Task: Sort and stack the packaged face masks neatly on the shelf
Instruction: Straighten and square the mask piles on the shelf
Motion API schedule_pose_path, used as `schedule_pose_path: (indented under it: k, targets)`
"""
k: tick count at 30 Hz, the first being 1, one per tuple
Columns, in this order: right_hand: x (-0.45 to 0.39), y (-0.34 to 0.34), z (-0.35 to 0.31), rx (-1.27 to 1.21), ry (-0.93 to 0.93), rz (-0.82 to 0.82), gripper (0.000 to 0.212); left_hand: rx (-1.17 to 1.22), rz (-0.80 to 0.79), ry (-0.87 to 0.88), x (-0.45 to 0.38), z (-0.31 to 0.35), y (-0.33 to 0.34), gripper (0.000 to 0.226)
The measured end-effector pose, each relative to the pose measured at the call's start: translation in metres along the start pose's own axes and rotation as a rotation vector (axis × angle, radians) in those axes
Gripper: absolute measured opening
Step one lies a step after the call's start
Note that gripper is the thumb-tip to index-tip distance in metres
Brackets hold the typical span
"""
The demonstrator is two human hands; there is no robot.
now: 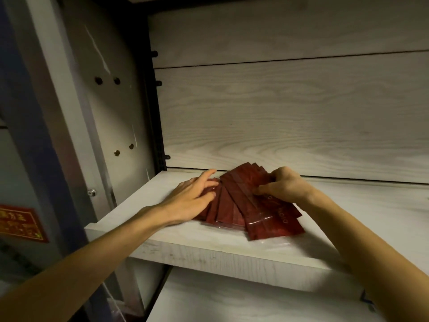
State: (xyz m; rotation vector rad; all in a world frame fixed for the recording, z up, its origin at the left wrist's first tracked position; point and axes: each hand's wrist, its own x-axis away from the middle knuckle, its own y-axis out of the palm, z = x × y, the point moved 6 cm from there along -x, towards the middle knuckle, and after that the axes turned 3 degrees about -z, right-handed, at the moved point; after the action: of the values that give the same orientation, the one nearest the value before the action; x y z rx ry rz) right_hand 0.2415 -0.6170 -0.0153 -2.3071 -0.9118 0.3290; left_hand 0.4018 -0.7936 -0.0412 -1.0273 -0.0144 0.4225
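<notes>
Several dark red packaged face masks (234, 205) in clear wrap lie fanned out on the pale wooden shelf (209, 249), near its left end. My left hand (190, 196) rests flat on the left side of the fan, fingers straight and spread. My right hand (283, 184) is at the right side, its fingers and thumb curled round the upper edges of a few packs. The nearest pack (271, 226) sticks out toward the shelf's front edge.
The shelf's wood-grain back wall (290, 117) stands right behind the packs. A grey side panel (111, 112) with holes closes the left. A lower shelf (232, 303) shows beneath. A red label (21, 224) is stuck on the cabinet at far left.
</notes>
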Motion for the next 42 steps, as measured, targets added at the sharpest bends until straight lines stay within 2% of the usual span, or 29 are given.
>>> schedule_pose_path:
  k: [2, 6, 8, 11, 16, 23, 27, 31, 33, 38, 42]
  targets:
    - [-0.002, -0.003, 0.001, 0.040, 0.005, 0.025, 0.030, -0.015, -0.065, -0.017, -0.001, 0.000, 0.004, 0.076]
    - [0.001, -0.001, 0.005, -0.111, 0.091, -0.041, 0.040, -0.132, -0.101, -0.059, -0.006, 0.001, 0.005, 0.088]
    - [0.004, 0.001, 0.006, -0.169, 0.127, -0.069, 0.042, -0.157, -0.080, -0.053, -0.006, 0.002, 0.006, 0.087]
    - [0.003, -0.005, 0.006, -0.062, 0.066, -0.005, 0.031, -0.169, -0.042, -0.079, -0.004, 0.001, 0.009, 0.085]
    - [0.001, -0.011, 0.010, 0.019, 0.048, 0.066, 0.027, -0.195, 0.051, -0.113, 0.003, -0.004, 0.001, 0.056]
    - [-0.005, -0.015, 0.016, 0.042, 0.059, 0.103, 0.028, -0.199, 0.096, -0.225, 0.008, -0.012, -0.012, 0.072]
    - [-0.007, -0.025, 0.022, 0.101, 0.070, 0.143, 0.025, -0.070, 0.088, -0.280, 0.015, -0.026, -0.023, 0.081]
    - [-0.008, -0.026, 0.024, 0.096, 0.075, 0.150, 0.024, 0.119, 0.098, -0.234, 0.013, -0.032, -0.029, 0.048]
    - [-0.008, -0.028, 0.023, 0.095, 0.051, 0.173, 0.024, 0.159, 0.052, -0.240, 0.009, -0.033, -0.029, 0.043]
    - [-0.007, -0.029, 0.022, 0.075, 0.026, 0.201, 0.024, 0.280, 0.097, -0.267, 0.003, -0.035, -0.036, 0.039]
    - [-0.006, -0.027, 0.022, 0.088, 0.015, 0.203, 0.027, 0.402, 0.135, -0.318, 0.003, -0.037, -0.043, 0.050]
